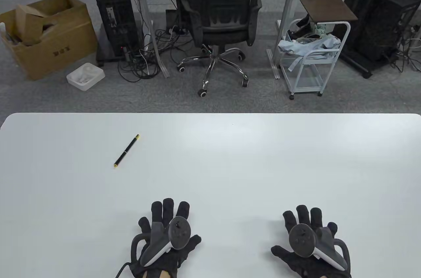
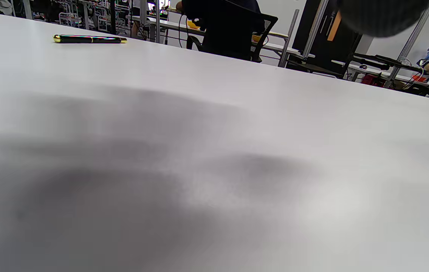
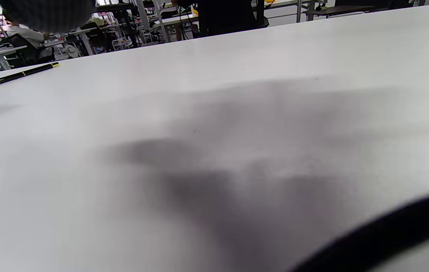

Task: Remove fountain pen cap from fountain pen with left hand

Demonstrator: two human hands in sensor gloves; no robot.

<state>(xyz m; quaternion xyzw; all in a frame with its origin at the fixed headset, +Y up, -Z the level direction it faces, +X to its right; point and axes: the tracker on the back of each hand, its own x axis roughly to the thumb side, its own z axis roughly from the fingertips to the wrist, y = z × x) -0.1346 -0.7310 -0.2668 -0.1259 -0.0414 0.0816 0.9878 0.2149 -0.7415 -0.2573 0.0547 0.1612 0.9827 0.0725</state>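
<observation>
While both gloved hands are lying flat at the near edge of the broad white laminate bench [image 1: 296, 159], no part of the task is showing as started. Nearest the person, the left hand in its black sensor glove [image 1: 166, 238] is resting palm down with a grey tracker strapped across its back; its fingers [image 1: 168, 207] are lying spread apart and are holding nothing. Level with it and well apart to the right, the right hand in a matching black glove [image 1: 310, 243] is lying the same way, fingers [image 1: 302, 214] splayed on the surface and gripping nothing.

Farther out, beyond the left hand and to its left, the slim black fountain pen with gold trim at both ends [image 1: 126, 150] is lying on the bench at a slant, well apart from either hand and touching nothing else. Its cap is appearing to sit in place; no separate cap is showing on the bench, though which end is carrying the cap is too small to tell. Both wrist views are showing the same pen lying alone far across the surface [image 2: 89, 39] [image 3: 25, 73].

Beyond the far edge, a black mesh office chair on a chrome star base [image 1: 223, 25], a brown cardboard box [image 1: 49, 38] and a white wire trolley [image 1: 312, 57] are standing on the grey carpet.

Judged from this, everything is remaining: reaching the pen, steadying the barrel, and pulling the cap off with the left hand.
</observation>
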